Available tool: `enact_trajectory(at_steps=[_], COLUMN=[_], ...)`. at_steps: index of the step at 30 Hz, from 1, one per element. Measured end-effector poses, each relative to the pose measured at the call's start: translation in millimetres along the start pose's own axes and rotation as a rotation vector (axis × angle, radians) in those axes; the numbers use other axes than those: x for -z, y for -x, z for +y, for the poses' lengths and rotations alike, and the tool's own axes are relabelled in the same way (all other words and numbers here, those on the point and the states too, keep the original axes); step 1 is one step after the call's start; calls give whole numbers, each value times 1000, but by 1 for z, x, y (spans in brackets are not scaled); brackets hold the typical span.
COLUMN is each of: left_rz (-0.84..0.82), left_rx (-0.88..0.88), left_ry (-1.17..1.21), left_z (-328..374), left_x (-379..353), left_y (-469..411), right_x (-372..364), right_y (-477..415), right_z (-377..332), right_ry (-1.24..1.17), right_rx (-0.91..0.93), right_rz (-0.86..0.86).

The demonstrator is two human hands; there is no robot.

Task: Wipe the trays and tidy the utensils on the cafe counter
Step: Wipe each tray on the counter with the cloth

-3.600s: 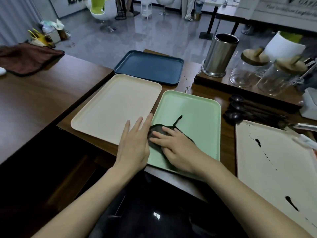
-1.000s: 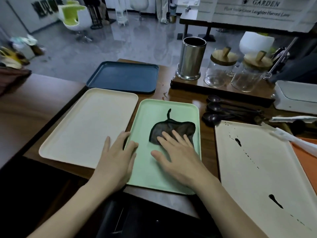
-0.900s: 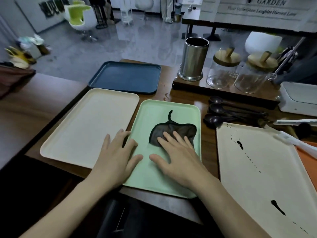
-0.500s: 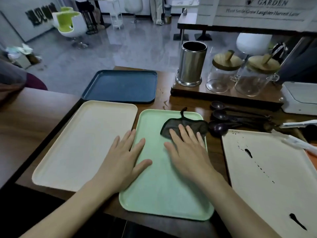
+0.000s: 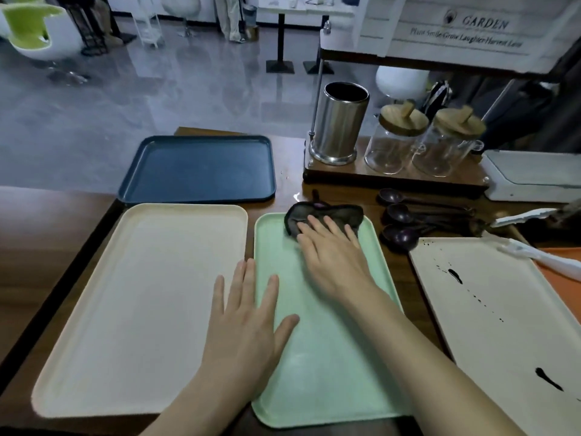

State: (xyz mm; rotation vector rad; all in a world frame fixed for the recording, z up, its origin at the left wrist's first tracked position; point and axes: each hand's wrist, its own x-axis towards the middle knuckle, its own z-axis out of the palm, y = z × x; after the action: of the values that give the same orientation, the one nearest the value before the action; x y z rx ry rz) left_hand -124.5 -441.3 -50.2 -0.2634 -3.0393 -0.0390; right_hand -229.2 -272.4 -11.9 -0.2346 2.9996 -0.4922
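Right hand [image 5: 333,262]: flat, fingers straight and slightly spread, fingertips pressing on the dark cloth [image 5: 327,214]; grasping nothing.
Left hand [image 5: 248,319]: released, palm down, fingers spread; laid across the left rim of the green tray [image 5: 327,357], thumb on the green surface, outer fingers over the cream tray [image 5: 141,294].
Cloth position: bunched at the far end of the green tray, far edge hanging over the rim onto the wooden counter [image 5: 56,221].
Green tray position: lengthwise in front of the person, between the cream tray and the stained tray [image 5: 503,325].
Cream tray position: just left of the green tray, long rims side by side.
Blue tray [image 5: 198,168]: beyond the cream tray, near the far counter edge.
Stained tray detail: right of the green tray, apart from it, set at an angle; dark blots [image 5: 454,275] and fine drips across it.
Dark spoons [image 5: 402,212]: three, bowls pointing left, on the counter just right of the cloth.
Wooden stand [image 5: 393,180]: behind the spoons, carrying a steel canister [image 5: 339,127] and two glass jars [image 5: 393,146] with wooden lids.
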Motion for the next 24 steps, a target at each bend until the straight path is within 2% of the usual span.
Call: enact_trajectory(at_steps=[7,10,13,18,24], left_rz=[52,85,105,122,116], left_rx=[-16,-26,-21,16,-1], left_ry=[19,45,27,-1,-33], left_z=[-1,-2,0,2,2], left_x=[-5,-7,-6,-8,-11], left_y=[-1,-2,-1,0,-2], right_x=[-4,-17,-17,10,7], right_y=[3,1,2,7,76], right_z=[3,-29,-42,28,12], right_ry=[98,153,60,65,65], right_rx=[-138,21,145,-30,-27], right_rz=[39,23,-69,-20,-75])
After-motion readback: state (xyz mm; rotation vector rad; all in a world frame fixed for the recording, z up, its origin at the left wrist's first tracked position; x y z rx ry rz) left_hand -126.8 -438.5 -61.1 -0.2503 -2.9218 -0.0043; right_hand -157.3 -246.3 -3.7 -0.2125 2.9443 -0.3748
